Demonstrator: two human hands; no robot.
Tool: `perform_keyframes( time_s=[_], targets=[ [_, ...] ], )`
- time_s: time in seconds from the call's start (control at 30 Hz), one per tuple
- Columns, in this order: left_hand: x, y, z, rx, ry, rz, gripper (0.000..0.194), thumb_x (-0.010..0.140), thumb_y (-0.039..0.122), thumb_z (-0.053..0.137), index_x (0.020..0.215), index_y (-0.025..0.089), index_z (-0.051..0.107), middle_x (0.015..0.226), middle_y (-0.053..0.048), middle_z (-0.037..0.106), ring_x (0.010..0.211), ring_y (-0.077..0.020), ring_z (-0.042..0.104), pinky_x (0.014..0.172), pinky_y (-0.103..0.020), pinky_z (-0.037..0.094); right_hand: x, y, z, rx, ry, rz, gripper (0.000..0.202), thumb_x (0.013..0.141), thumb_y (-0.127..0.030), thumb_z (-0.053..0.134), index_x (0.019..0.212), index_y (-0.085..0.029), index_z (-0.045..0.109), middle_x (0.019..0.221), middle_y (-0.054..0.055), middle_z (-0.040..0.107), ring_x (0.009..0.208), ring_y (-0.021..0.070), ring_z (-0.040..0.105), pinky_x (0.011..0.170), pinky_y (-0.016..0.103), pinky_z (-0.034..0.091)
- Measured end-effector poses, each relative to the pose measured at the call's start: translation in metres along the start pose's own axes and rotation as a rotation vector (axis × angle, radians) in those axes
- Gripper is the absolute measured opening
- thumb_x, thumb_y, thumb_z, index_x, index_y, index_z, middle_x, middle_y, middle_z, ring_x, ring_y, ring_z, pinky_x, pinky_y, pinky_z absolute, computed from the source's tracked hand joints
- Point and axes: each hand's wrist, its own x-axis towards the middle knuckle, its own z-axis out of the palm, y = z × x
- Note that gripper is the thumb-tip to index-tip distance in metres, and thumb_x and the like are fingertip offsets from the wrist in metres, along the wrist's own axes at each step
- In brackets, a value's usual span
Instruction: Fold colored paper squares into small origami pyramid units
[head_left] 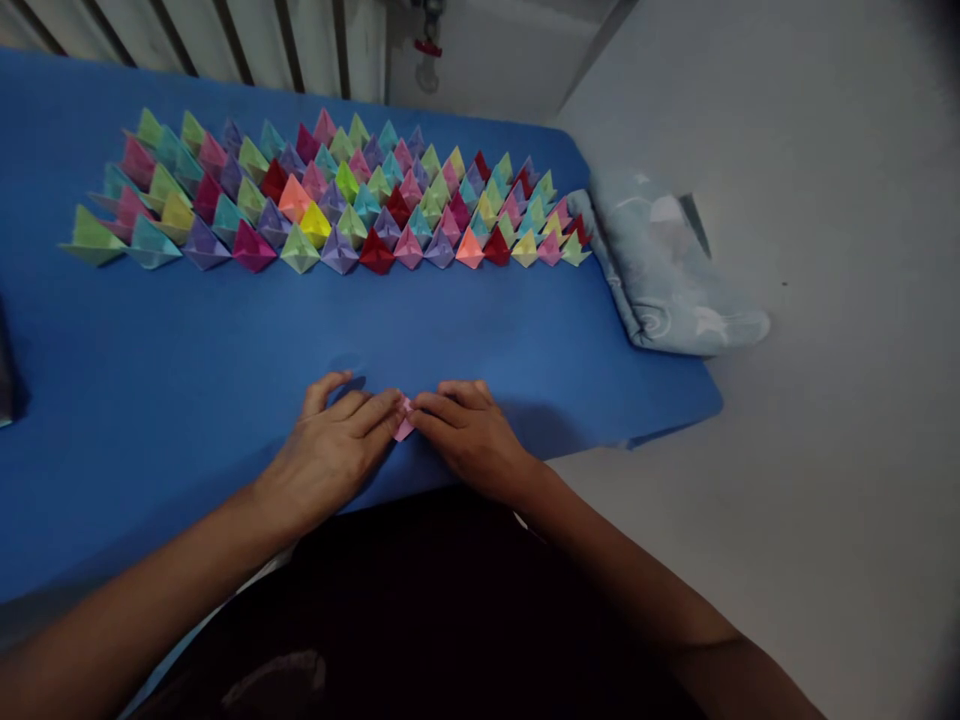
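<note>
A small folded piece of pink paper (404, 425) lies at the near edge of the blue surface, mostly covered by fingers. My left hand (334, 445) holds its left side with the fingertips, and one finger sticks out away from the paper. From the other side my right hand (474, 435) presses the paper's right part with bent fingers. The fingertips of both hands nearly meet over it. Beyond them stand several rows of folded paper boats (346, 252) in green, pink, purple, red, yellow and blue. Neither hand touches these boats.
The blue-covered surface (225, 330) runs across the view. A folded light-blue patterned cloth (660, 270) lies at its right end, against a pale wall (825, 400). Behind is a radiator (262, 45) with a red valve handle (428, 47). A dark object (4, 370) shows at the left edge.
</note>
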Motion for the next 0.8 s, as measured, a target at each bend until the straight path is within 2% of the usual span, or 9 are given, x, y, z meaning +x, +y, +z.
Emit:
perform_keyframes(
  time_s=[0.13, 0.27, 0.43, 0.6, 0.8],
  targets=[
    [0.003, -0.006, 0.000, -0.061, -0.008, 0.048, 0.025, 0.100, 0.015, 0.047, 0.112, 0.021, 0.068, 0.111, -0.004, 0.075, 0.088, -0.0176, 0.069, 0.109, -0.049, 0.037, 0.001, 0.002, 0.000, 0.003, -0.023, -0.004, 0.027, 0.102, -0.018, 0.046, 0.116, -0.026, 0.067, 0.119, 0.003, 0.071, 0.111, 0.0231, 0.050, 0.089, 0.039, 0.038],
    [0.003, -0.012, -0.001, -0.125, -0.053, 0.023, 0.027, 0.101, 0.018, 0.045, 0.115, 0.025, 0.067, 0.110, -0.002, 0.076, 0.090, -0.0181, 0.070, 0.111, -0.050, 0.035, 0.001, 0.001, -0.001, 0.012, -0.010, 0.020, 0.024, 0.103, -0.024, 0.047, 0.115, -0.024, 0.068, 0.117, 0.003, 0.072, 0.107, 0.0229, 0.052, 0.086, 0.038, 0.037],
    [0.001, -0.015, -0.001, -0.113, -0.044, 0.017, 0.028, 0.100, 0.016, 0.045, 0.119, 0.024, 0.064, 0.115, -0.003, 0.076, 0.092, -0.0176, 0.070, 0.110, -0.048, 0.035, 0.002, -0.003, -0.001, 0.077, 0.031, 0.088, 0.024, 0.103, -0.023, 0.045, 0.112, -0.020, 0.068, 0.115, 0.004, 0.073, 0.097, 0.0207, 0.055, 0.083, 0.036, 0.037],
    [-0.001, -0.016, 0.000, -0.128, -0.059, 0.022, 0.023, 0.097, 0.014, 0.048, 0.108, 0.022, 0.067, 0.118, -0.004, 0.075, 0.095, -0.0189, 0.069, 0.110, -0.048, 0.034, 0.002, -0.004, 0.002, 0.163, 0.038, 0.170, 0.023, 0.103, -0.027, 0.047, 0.106, -0.022, 0.069, 0.108, 0.005, 0.073, 0.091, 0.0194, 0.057, 0.083, 0.035, 0.038],
    [-0.002, -0.016, 0.000, -0.168, -0.045, -0.012, 0.022, 0.101, 0.023, 0.047, 0.105, 0.021, 0.069, 0.117, -0.005, 0.075, 0.094, -0.0190, 0.069, 0.109, -0.049, 0.034, 0.004, -0.004, 0.002, 0.233, 0.074, 0.250, 0.024, 0.102, -0.029, 0.049, 0.099, -0.020, 0.071, 0.106, 0.007, 0.071, 0.094, 0.0189, 0.060, 0.084, 0.035, 0.040]
  ],
)
